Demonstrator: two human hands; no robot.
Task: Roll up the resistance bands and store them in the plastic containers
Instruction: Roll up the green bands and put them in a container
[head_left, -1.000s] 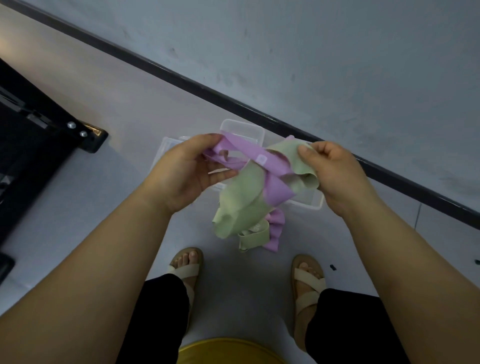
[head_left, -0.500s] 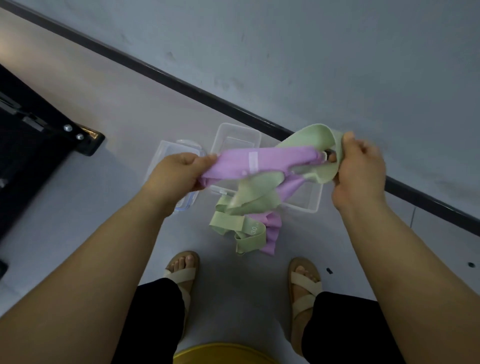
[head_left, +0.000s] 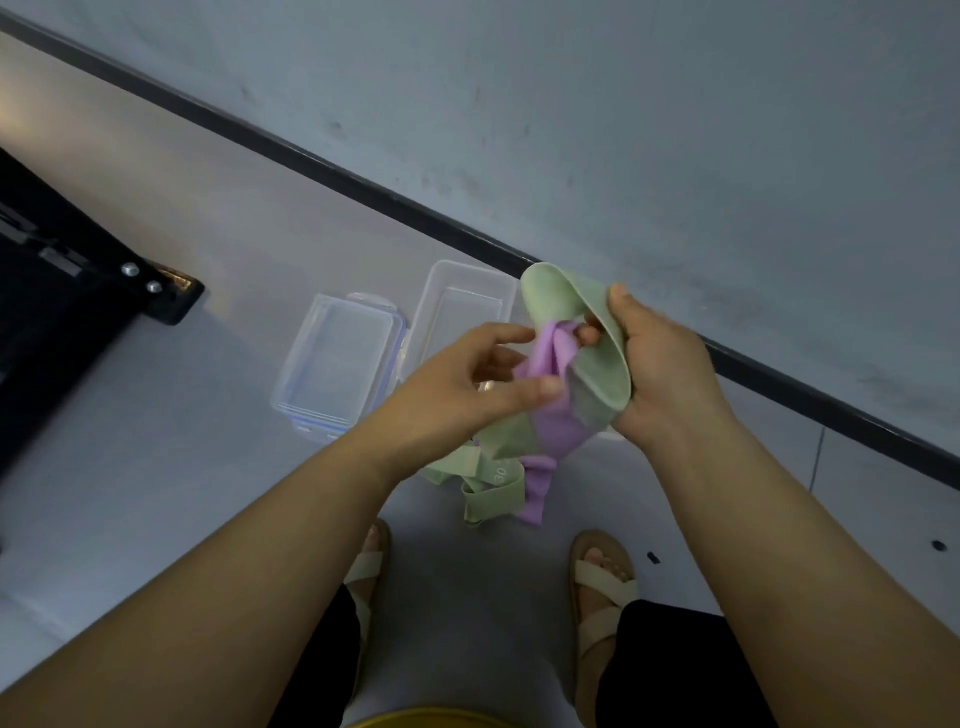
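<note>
Above containers (head_left: 459, 285), hands (head_left: 457, 387) closer, bands (head_left: 563, 423) bunched between.

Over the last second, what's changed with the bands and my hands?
Left hand moved right to meet the right hand, bunching the purple band previously stretched between them. Right hand keeps gripping the green band. The left container and right container stayed put.
</note>
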